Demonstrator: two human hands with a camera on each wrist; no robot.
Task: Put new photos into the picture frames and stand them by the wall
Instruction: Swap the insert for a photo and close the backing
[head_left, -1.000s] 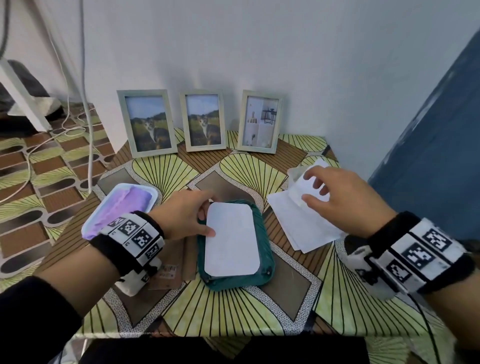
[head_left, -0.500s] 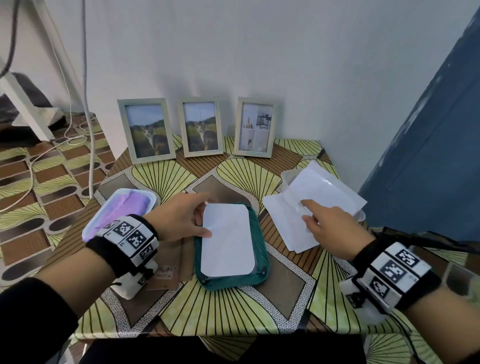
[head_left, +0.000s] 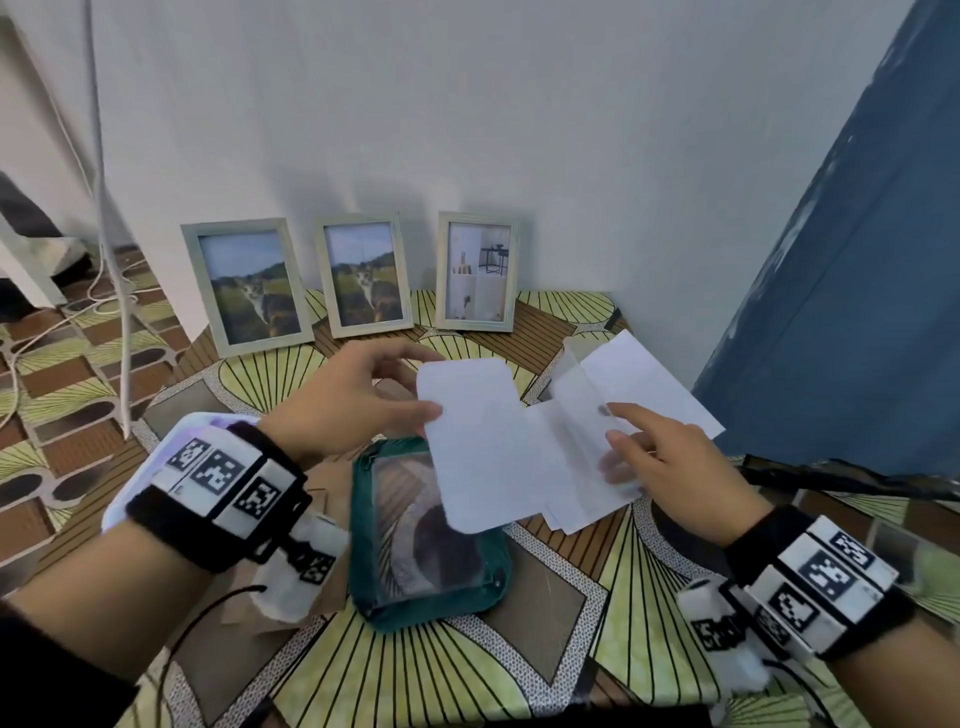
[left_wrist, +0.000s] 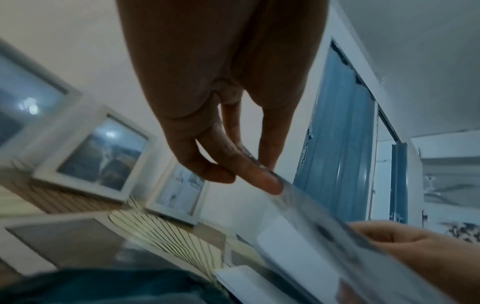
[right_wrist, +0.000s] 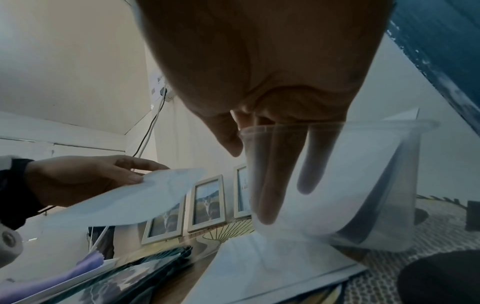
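Observation:
By the wall stand three pale picture frames, two with cat photos (head_left: 249, 286) (head_left: 363, 275) and one with a room photo (head_left: 478, 270). A teal frame (head_left: 431, 605) lies flat mid-table, its glass bare and reflecting. My left hand (head_left: 353, 405) pinches a white round-cornered card (head_left: 472, 441) by its left edge and holds it tilted above the teal frame. The right hand (head_left: 660, 457) holds a clear plastic sleeve (right_wrist: 363, 185), thumb in front and fingers seen through it. White sheets (head_left: 571, 499) lie under it.
A white tray with a lilac inside (head_left: 171, 441) sits at the left, half hidden by my left wrist. Brown card pieces (head_left: 311, 613) lie beside the teal frame. A blue door (head_left: 857, 260) closes the right side. Cables (head_left: 111, 260) hang at the left.
My left hand has lifted the white card off the teal frame and carried it up and to the right, baring the glass. The right hand has raised the sleeve over the white sheets.

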